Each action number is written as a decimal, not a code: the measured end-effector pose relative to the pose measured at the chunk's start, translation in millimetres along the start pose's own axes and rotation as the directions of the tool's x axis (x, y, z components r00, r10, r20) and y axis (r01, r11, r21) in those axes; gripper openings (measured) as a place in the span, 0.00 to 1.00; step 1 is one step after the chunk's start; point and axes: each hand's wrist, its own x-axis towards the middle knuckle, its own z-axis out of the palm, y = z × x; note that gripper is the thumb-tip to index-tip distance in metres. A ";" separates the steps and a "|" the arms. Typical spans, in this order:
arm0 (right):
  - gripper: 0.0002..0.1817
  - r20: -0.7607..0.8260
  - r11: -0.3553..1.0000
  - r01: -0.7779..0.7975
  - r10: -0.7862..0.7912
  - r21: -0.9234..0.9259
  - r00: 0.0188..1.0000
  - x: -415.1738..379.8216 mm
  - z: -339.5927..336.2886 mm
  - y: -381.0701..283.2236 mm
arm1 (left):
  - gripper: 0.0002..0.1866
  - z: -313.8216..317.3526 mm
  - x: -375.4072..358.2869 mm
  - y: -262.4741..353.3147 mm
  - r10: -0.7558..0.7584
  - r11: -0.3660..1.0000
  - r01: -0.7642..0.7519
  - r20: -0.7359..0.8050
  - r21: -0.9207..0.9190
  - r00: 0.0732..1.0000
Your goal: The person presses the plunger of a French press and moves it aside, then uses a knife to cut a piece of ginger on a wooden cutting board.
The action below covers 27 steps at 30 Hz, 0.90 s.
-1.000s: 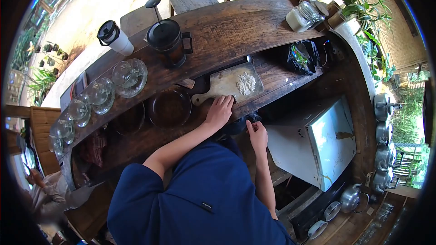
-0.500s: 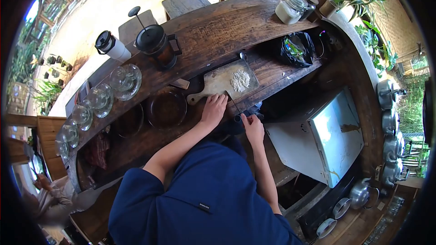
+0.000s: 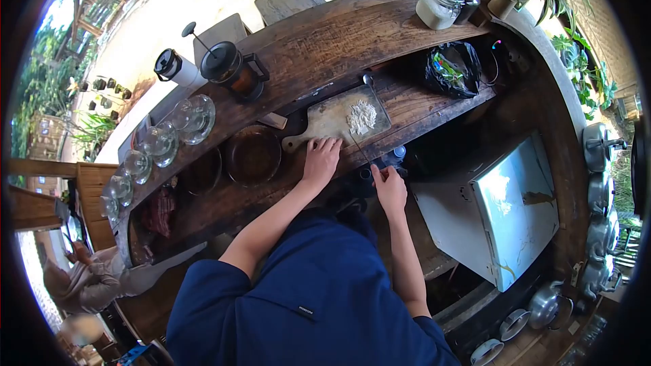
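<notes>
A pale wooden cutting board (image 3: pixel 325 119) lies on the lower counter with a heap of chopped whitish pieces (image 3: pixel 361 117) on its right half. My left hand (image 3: pixel 321 161) rests at the board's near edge, its fingers laid on the wood and slightly bent. In my right hand (image 3: pixel 389 188), closed near the counter's front edge, is a thin knife (image 3: pixel 361 150). The blade appears almost edge-on, its tip reaching the board just below the heap. A spoon (image 3: pixel 368 80) lies behind the board's far right corner.
A French press (image 3: pixel 234 74), a white tumbler (image 3: pixel 180 69) and several glass cups with saucers (image 3: pixel 196 120) line the raised counter. Glass jars (image 3: pixel 437 7) stand far right. Beyond the board sits a black plastic bag (image 3: pixel 468 71). A white box-like cabinet (image 3: pixel 454 220) is at right. Another person (image 3: pixel 95 281) is at far left.
My view has shifted a little, so the counter appears moved slightly right. The knife tip now points toward the heap; my left hand stays on the board's near edge.
</notes>
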 end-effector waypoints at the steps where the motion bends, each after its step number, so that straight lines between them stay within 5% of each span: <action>1: 0.28 0.016 1.000 0.018 -0.017 -0.016 1.000 0.5 -0.6 -0.1 | 0.15 -1.1 0.6 0.4 0.002 1.000 -0.002 0.006 0.008 1.000; 27: 0.25 0.063 0.992 0.123 -0.121 -0.031 0.991 -10.8 20.2 2.5 | 0.11 -0.6 3.8 5.3 -0.037 0.999 0.037 -0.023 -0.005 0.999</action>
